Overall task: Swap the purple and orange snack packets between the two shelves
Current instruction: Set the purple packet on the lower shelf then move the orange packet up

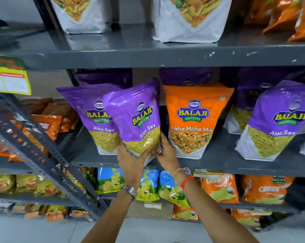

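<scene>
A purple Aloo Sev packet (136, 116) is tilted to the right above the front of the middle shelf (218, 165). My left hand (130, 160) cups its bottom from below and my right hand (165, 149) grips its lower right edge. Another purple packet (88, 109) stands just behind it on the left. An orange Tikha Mitha Mix packet (192, 120) stands upright immediately to the right. A further purple packet (274, 120) stands at the far right, with more purple packets behind the row.
The upper shelf (148, 57) holds two white-bottomed mix packets (186, 18) and orange bags (288, 14) at the right. Below are blue and orange chip bags (218, 188). A slotted metal upright (34, 148) slants across the left, beside a neighbouring rack of orange snacks.
</scene>
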Demonstrator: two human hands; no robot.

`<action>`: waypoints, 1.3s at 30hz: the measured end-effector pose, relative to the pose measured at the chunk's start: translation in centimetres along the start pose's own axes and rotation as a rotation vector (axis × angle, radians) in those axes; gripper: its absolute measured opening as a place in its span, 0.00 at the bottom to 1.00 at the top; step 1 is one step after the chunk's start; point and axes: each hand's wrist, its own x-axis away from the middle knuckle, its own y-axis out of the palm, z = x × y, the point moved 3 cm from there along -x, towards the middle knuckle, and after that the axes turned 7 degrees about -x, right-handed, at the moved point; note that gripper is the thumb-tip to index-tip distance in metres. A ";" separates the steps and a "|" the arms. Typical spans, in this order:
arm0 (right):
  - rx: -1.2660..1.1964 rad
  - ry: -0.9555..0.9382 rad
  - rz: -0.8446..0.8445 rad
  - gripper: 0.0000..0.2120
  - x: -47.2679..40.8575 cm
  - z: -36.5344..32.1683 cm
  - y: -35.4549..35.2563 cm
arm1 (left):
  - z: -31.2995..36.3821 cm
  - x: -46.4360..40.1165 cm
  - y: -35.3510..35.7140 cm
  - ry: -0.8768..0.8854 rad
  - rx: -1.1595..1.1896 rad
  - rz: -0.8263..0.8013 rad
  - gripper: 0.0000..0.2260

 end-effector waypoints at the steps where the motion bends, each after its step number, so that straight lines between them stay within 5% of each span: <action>1: 0.016 -0.009 0.037 0.32 0.3 -0.1 0.1 | 0.2 -0.2 0.3 0.009 0.014 -0.003 0.35; 3: 0.032 -0.047 0.171 0.27 1.6 -0.4 -0.1 | 0.5 0.0 0.6 0.029 0.098 0.009 0.39; 6: 0.086 -0.218 0.585 0.15 4.7 -1.1 -2.2 | 0.8 1.6 0.5 0.075 0.089 0.168 0.40; 8: 0.052 -0.238 0.804 0.17 6.1 -1.5 -4.3 | 1.8 3.2 0.6 0.203 0.070 0.293 0.33; 10: 0.058 -0.188 0.900 0.27 6.2 -1.5 -6.6 | 3.5 4.4 1.7 0.386 0.123 0.207 0.22; 13: 0.073 -0.100 0.805 0.43 4.6 0.1 -9.7 | 5.9 4.7 4.4 0.412 0.192 -0.176 0.16; 16: 0.009 0.041 0.617 0.53 3.1 1.9 -11.5 | 5.6 4.6 6.7 0.201 0.305 -0.320 0.25; 21: -0.049 0.100 0.414 0.44 2.7 1.8 -12.7 | 5.3 3.7 9.4 -0.071 0.347 -0.592 0.37; 26: -0.007 0.140 0.384 0.34 3.4 1.6 -13.0 | 5.5 1.7 10.0 -0.057 0.273 -0.671 0.28; 39: 0.099 0.021 0.441 0.29 11.4 -3.6 -10.9 | 6.5 6.3 1.0 -0.041 0.392 -0.610 0.16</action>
